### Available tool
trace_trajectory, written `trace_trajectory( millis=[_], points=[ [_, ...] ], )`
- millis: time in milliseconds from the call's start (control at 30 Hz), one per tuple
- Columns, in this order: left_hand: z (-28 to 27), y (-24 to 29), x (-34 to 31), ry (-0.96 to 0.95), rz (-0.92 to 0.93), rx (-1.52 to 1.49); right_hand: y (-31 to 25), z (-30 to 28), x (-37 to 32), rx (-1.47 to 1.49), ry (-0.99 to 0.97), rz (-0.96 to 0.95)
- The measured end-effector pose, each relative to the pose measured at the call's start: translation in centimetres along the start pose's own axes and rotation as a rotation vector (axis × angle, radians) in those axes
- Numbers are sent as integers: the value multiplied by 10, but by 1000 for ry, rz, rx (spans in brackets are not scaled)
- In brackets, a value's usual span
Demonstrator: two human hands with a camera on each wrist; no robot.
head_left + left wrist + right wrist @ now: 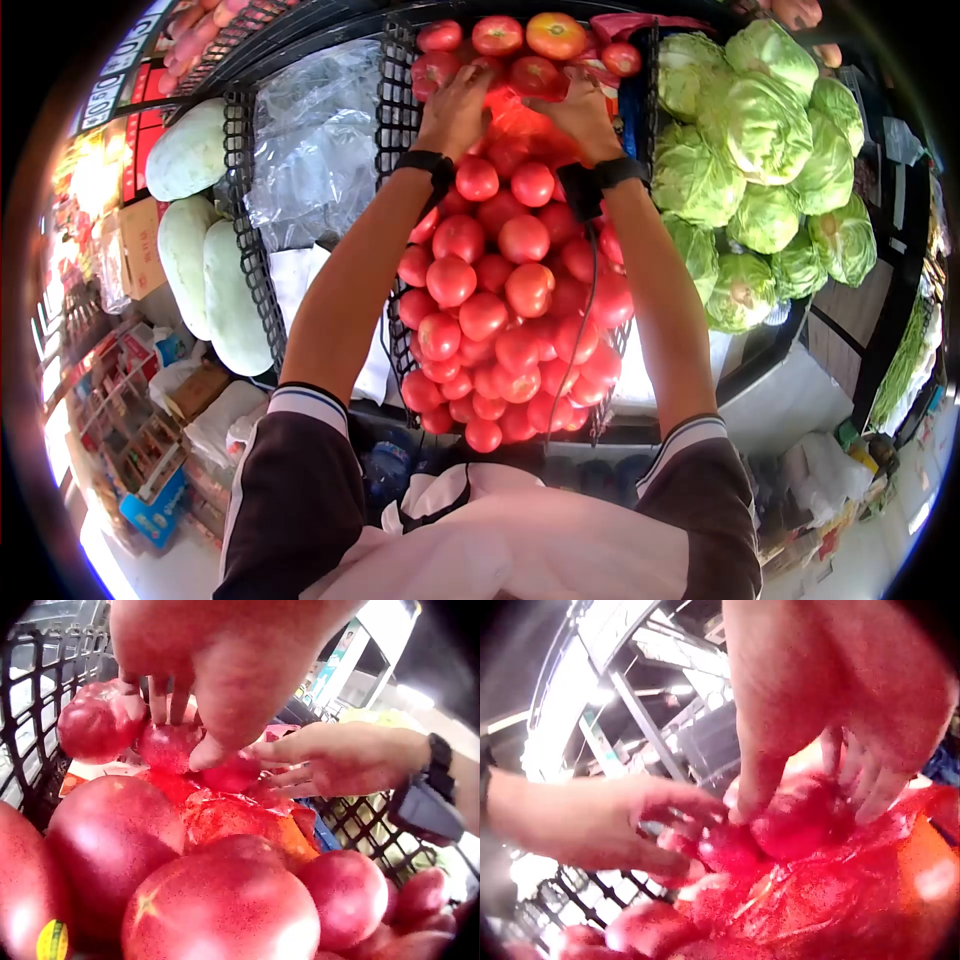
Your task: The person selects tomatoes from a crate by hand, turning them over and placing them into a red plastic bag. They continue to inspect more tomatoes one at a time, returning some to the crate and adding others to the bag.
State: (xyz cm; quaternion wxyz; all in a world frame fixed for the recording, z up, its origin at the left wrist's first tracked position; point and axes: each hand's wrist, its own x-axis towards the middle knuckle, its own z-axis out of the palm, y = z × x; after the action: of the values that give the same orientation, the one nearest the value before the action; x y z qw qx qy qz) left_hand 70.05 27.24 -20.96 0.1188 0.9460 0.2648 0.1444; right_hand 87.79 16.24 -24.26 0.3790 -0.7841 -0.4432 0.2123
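Tomatoes (525,240) heap deep at the near end of the mesh crate (398,100), nearly wall to wall. That part looks done, my read. Heap runs back to about the wrists.

Past it, red plastic (525,125) shows bare and crumpled, with an orange sheet (300,838) peeking out at its right. Likely the unfinished patch – fruit lies round it, little on it.

Left hand (455,115) at the far edge of that patch, fingers and thumb curled round the left tomato (169,746). Right hand (585,115) opposite, likewise gripping the right tomato (795,821). Can't tell if either is lifted or just held where it sits.

Far end: a loose row of fruit, including a yellowish tomato (556,36), with pink-red film (640,22) at the far right. Coverage there is thin next to the near heap, so I'd call it partway – near side full, far side sparse. Can't judge how many more pieces it needs.
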Motion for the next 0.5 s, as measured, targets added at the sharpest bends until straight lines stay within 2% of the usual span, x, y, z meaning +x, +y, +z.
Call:
trace_trajectory(
  millis=[33, 67, 100, 167, 233, 267, 367, 433, 467, 500],
  points=[
    [-1, 3, -3, -32, -40, 2, -3, -14, -4, 29, -18, 8],
    [-3, 6, -4, -62, -76, 5, -6, -28, -13, -35, -8, -101],
    [-6, 9, -4, -90, -111, 11, -9, -39, -25, -21, -258, -53],
    [-1, 6, -14, -50, -65, -23, -16, -58, -43, 14, -750, 43],
    [-4, 5, -21, -1, 2, -3, -15, -46, -68, -119, -674, -117],
    [-19, 17, -26, -58, -75, -93, -13, -38, -81, -188, -634, -195],
    [-45, 41, -55, -110, -123, -173, -28, -24, -108, -389, -362, -162],
    [-64, 63, -85, -21, -102, -311, -30, -16, -111, -534, -341, -280],
    [-80, 89, -101, 6, -177, -344, -32, -15, -106, -612, -322, -342],
    [-98, 116, -120, 32, -251, -374, -33, -15, -102, -588, -355, -294]
  ],
)
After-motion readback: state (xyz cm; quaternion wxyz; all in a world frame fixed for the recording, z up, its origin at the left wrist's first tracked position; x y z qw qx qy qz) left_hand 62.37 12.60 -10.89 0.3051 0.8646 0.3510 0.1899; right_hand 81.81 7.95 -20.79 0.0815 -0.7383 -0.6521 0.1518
